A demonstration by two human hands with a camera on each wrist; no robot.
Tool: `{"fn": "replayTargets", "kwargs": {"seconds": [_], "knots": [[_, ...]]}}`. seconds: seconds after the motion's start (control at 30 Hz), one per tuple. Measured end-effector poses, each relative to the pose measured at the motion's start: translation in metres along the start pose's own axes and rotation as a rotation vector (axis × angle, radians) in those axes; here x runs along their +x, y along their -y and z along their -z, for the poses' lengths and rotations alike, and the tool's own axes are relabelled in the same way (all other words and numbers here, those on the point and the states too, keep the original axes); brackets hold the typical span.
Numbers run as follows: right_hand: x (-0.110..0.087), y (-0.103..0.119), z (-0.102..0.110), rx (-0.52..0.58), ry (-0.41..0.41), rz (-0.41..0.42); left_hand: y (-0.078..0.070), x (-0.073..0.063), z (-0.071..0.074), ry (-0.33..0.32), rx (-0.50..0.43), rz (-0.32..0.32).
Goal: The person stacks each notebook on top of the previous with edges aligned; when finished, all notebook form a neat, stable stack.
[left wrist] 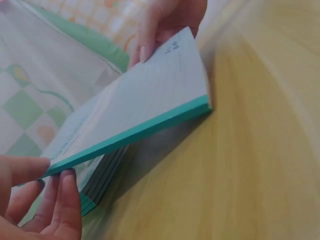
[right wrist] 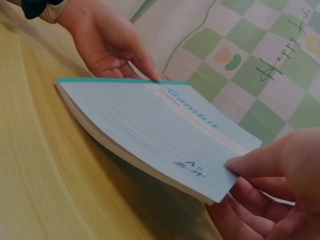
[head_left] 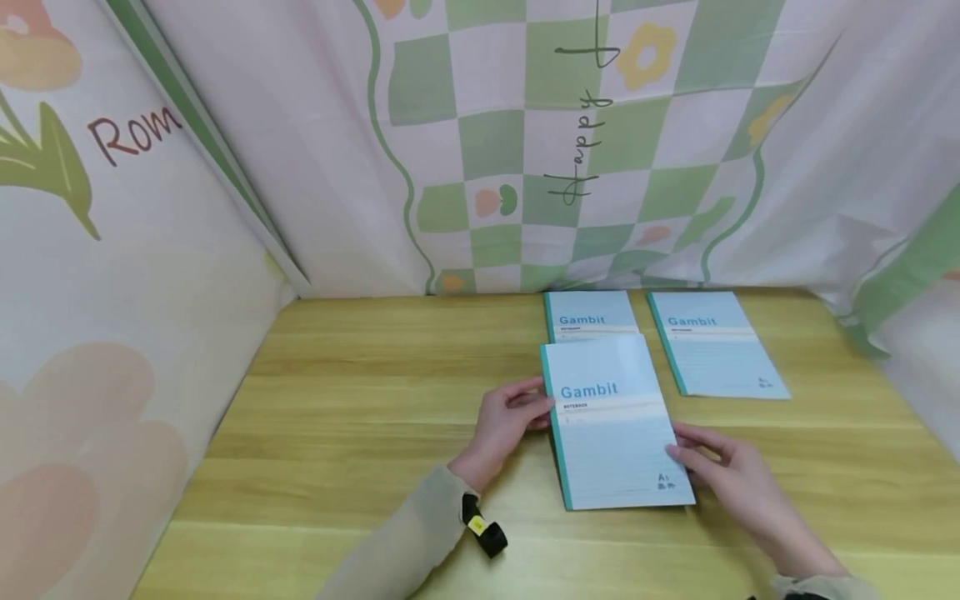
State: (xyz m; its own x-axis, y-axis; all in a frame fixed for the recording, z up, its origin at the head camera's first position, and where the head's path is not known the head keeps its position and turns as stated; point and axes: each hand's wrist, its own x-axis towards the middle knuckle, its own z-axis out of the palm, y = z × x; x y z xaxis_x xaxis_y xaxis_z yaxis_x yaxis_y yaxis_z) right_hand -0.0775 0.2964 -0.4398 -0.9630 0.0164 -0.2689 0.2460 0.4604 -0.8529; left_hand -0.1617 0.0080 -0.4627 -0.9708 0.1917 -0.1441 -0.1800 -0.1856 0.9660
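Note:
A light blue Gambit notebook (head_left: 611,442) with a teal spine is held up above the wooden table between both hands. My left hand (head_left: 508,425) pinches its spine edge, thumb on the cover and fingers beneath. On the opposite edge, near the lower corner, my right hand (head_left: 731,479) pinches it the same way. Behind it lies a matching stack of notebooks (head_left: 592,312), partly covered in the head view; the left wrist view shows several layered spines (left wrist: 102,180) under the held one. The held notebook (right wrist: 165,130) bows slightly in the right wrist view.
Another Gambit notebook (head_left: 720,346) lies at the back right of the wooden table (head_left: 360,383). A curtain with green checks (head_left: 555,142) hangs along the table's far edge, and a printed cloth (head_left: 97,333) borders the left side.

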Motion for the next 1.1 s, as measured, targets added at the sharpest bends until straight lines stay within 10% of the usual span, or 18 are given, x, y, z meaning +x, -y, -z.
{"fn": "replayTargets", "kwargs": {"seconds": [1.1], "knots": [[0.060, 0.013, 0.006, 0.219, -0.045, 0.114, 0.005, 0.001, 0.002, 0.089, 0.088, 0.059]]}}
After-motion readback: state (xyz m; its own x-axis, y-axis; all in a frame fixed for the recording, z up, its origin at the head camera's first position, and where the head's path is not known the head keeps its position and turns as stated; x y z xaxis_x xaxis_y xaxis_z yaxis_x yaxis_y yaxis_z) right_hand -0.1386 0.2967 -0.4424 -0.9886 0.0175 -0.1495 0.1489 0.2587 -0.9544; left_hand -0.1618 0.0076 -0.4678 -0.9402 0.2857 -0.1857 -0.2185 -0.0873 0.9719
